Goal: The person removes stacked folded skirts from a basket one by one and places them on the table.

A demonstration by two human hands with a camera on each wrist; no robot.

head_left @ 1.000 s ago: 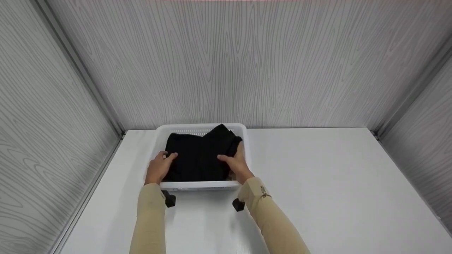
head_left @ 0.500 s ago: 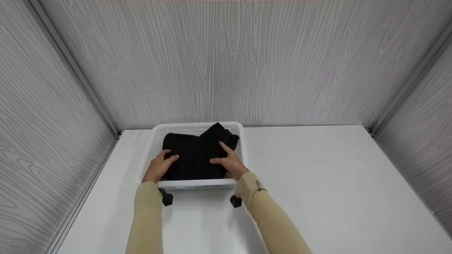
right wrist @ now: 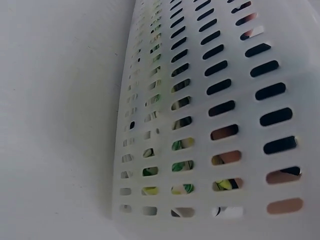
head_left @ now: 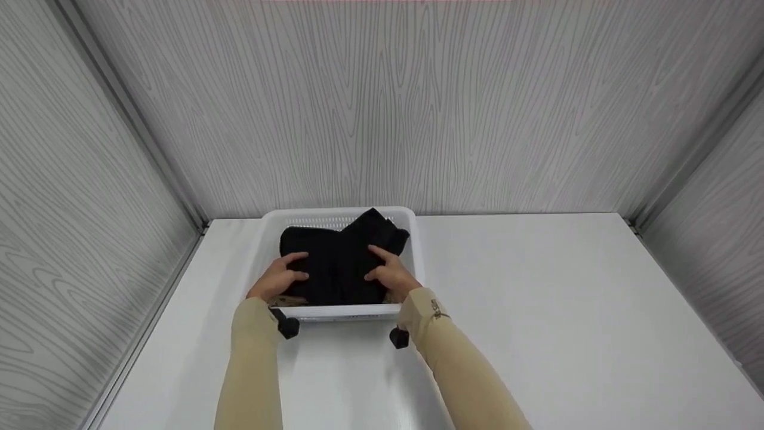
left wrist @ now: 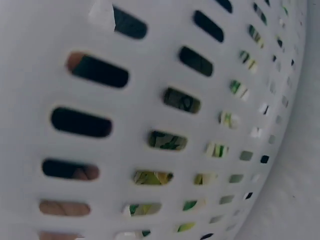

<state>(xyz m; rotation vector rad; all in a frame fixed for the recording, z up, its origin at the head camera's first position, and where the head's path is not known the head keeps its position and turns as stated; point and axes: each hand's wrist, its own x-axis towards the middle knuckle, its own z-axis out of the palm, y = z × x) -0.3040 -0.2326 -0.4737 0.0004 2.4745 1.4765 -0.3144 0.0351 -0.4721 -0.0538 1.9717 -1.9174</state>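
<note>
A folded black cloth (head_left: 334,263) lies in a white slotted basket (head_left: 340,311), one pointed corner rising at its far edge. My left hand (head_left: 277,279) rests on the cloth's left side, thumb and index finger extended over it. On the right side my right hand (head_left: 391,276) touches the cloth with thumb and index finger spread apart. The other fingers of both hands are hidden. Both wrist views show the slotted wall of the basket (left wrist: 145,112), (right wrist: 200,125), with black cloth and bits of my fingers behind the slots.
A brown printed item (head_left: 291,301) peeks out below the cloth at the basket's front left. Green and yellow patterned material (right wrist: 182,166) shows through the lower slots. The basket stands on a white table (head_left: 537,310) against a grey wood-grain back panel (head_left: 382,107).
My right hand has shifted from the cloth's right edge onto its top. My left hand has moved inward over the cloth, and the brown printed item now shows at front left.
</note>
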